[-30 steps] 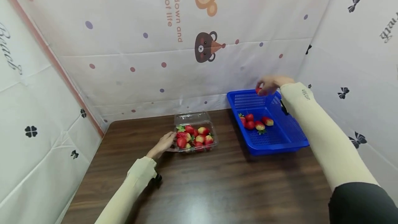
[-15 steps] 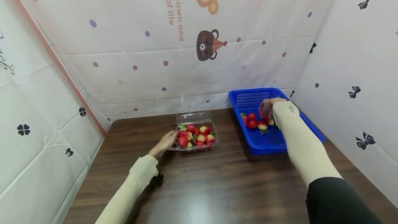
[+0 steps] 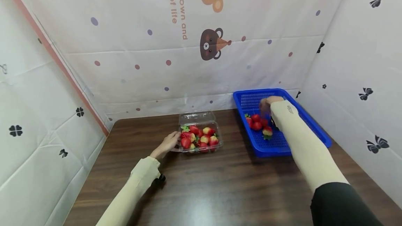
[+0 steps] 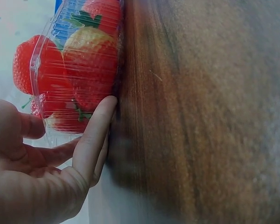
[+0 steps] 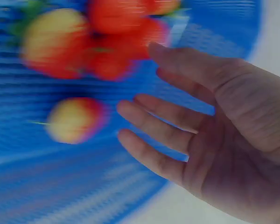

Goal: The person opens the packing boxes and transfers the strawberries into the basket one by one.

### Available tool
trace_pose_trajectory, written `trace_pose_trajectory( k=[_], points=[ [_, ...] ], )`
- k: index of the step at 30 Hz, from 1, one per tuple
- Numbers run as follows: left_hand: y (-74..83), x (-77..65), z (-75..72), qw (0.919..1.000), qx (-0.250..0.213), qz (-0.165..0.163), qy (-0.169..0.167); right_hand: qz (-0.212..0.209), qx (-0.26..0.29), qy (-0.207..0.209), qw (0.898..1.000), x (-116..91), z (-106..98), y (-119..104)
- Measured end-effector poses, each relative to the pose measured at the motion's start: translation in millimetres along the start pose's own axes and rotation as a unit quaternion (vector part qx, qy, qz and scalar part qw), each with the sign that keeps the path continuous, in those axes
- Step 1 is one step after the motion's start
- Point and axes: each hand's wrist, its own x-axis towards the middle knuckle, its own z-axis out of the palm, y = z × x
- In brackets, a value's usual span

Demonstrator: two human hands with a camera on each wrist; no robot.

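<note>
A clear plastic clamshell box (image 3: 217, 141) full of red and pale yellow strawberries (image 3: 205, 139) stands on the table with its lid up. My left hand (image 3: 166, 144) rests against its left end; in the left wrist view one straight finger (image 4: 91, 140) lies along the box's lower edge. Over in the blue basket (image 3: 263, 152), my right hand (image 3: 266, 104) is lowered among several strawberries (image 3: 257, 125). In the right wrist view its fingers are spread and relaxed, with the thumb tip beside a red strawberry (image 5: 151, 35). A lone strawberry (image 5: 77, 120) lies near the fingertips.
The dark wooden table (image 3: 201, 184) carries both containers near its back edge. A white printed curtain (image 3: 150, 79) hangs right behind them, and another patterned sheet (image 3: 361, 62) closes off the right side beside the basket.
My right hand has come down from above the basket's far rim, where it held a strawberry, into the basket, and its fingers have loosened. My left hand has stayed at the box.
</note>
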Motion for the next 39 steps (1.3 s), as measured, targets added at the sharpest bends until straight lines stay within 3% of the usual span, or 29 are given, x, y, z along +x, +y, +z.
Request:
trace_pose_trajectory(
  k=[3, 7, 11, 16, 20, 25, 32, 39],
  points=[
    [-0.6, -0.3, -0.1, 1.0000, -0.001, 0.002, 0.000, -0.021, 0.006, 0.046, 0.999, -15, -34, -30],
    [-0.3, -0.7, -0.3, 1.0000, 0.002, 0.004, 0.001, -0.083, -0.002, 0.085, 0.993, -36, -78, -77],
    [-1.0, -0.8, -1.5, 1.0000, 0.006, 0.003, 0.003, -0.179, -0.046, 0.092, 0.978, -43, -91, -126],
    [-1.2, 0.4, -4.5, 0.9999, 0.010, 0.001, 0.005, -0.263, -0.072, 0.023, 0.962, -26, -58, -179],
    [-0.2, 2.6, -5.5, 0.9999, 0.010, 0.005, 0.004, -0.261, -0.119, -0.030, 0.958, -3, -15, -202],
    [-2.2, 5.8, -2.1, 1.0000, 0.003, 0.003, -0.002, -0.229, -0.197, -0.047, 0.952, 23, 37, -211],
    [2.0, 4.7, -4.1, 0.9999, 0.008, 0.007, -0.003, -0.209, -0.292, -0.015, 0.933, 33, 64, -224],
    [0.6, 7.2, -4.3, 0.9999, 0.003, 0.003, -0.010, -0.181, -0.319, 0.040, 0.930, 43, 79, -227]
  ],
)
